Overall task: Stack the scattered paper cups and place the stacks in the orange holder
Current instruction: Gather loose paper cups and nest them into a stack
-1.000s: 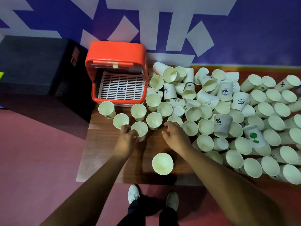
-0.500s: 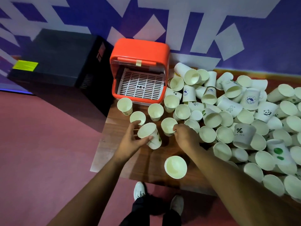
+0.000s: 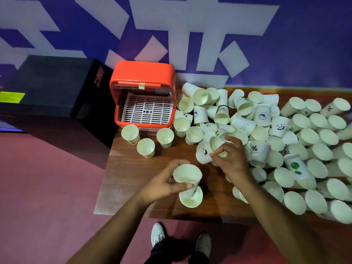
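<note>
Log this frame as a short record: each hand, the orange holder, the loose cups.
left hand: grips a white paper cup directly over a second upright cup on the brown wooden table; whether nested, cannot tell
right hand: grips a tilted paper cup at the pile's near edge
holder: orange plastic holder open; its white slotted tray shows no cups
loose cups: large pile of paper cups right of the holder; three upright cups in front of it

Curled fingers (image 3: 233, 139): left hand (image 3: 163, 184); right hand (image 3: 231, 162)
</note>
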A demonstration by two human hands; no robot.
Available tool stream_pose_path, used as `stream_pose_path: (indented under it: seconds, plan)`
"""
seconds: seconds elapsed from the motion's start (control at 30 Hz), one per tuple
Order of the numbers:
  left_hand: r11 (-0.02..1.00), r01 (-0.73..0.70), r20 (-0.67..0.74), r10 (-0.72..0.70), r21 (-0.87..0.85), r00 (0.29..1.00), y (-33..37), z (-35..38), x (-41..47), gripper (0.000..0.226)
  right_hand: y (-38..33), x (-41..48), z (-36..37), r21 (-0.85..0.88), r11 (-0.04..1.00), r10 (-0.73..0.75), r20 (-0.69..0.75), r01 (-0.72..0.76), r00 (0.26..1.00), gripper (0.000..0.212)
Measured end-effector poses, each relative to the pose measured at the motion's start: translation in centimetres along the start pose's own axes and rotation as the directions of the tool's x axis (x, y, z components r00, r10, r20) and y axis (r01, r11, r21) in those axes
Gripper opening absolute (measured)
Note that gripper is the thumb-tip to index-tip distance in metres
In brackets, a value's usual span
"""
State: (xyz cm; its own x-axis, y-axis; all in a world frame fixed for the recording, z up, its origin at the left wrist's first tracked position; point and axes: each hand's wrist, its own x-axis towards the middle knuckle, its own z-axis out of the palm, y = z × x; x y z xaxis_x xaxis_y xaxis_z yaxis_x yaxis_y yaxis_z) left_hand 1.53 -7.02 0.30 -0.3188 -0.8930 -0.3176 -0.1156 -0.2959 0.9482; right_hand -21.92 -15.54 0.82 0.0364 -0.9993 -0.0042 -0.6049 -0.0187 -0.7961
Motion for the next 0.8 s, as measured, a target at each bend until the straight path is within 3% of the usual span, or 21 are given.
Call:
stream_pose_path:
  seconds: [0.13,0.3,0.4,0.6,0.73,0.8]
  plan:
    - [0.983,-0.018,0.089,0.001,0.185,0.996,-1.0,1.2,-0.1,0.064,-0.1,-1.1,-1.3,0.09,0.986,0.13,0.08,-0.137,0.988,0.015]
    - [0.853,-0.103,0.071,0.077,0.512,0.995,-3.3,2.9,0.0,0.075,-1.2,-3.2,-2.7,0.172,0.975,0.131,0.078,-0.143,0.988,0.013]
    - [0.85,0.008,0.003,-0.011,0.527,1.0,-4.8,3.6,0.1,0.082,-1.8,-4.5,-3.2,0.239,0.959,0.133,0.089,-0.151,0.987,0.021]
    - [0.889,0.116,0.066,-0.161,0.443,0.985,-5.8,2.4,-1.3,0.104,-2.1,-8.1,-2.6,0.11,0.99,0.066,0.208,-0.091,0.976,0.069]
    - [0.864,0.161,-0.043,-0.16,0.478,0.986,-7.0,-1.3,-2.1,0.072,-2.0,-9.7,-1.5,-0.083,0.995,-0.029,0.268,0.054,0.963,0.082]
    - [0.906,0.211,-0.152,-0.166,0.366,0.974,-7.0,-2.4,-1.8,0.049,-2.1,-10.4,-0.8,-0.17,0.978,-0.063,0.296,0.117,0.953,0.083]
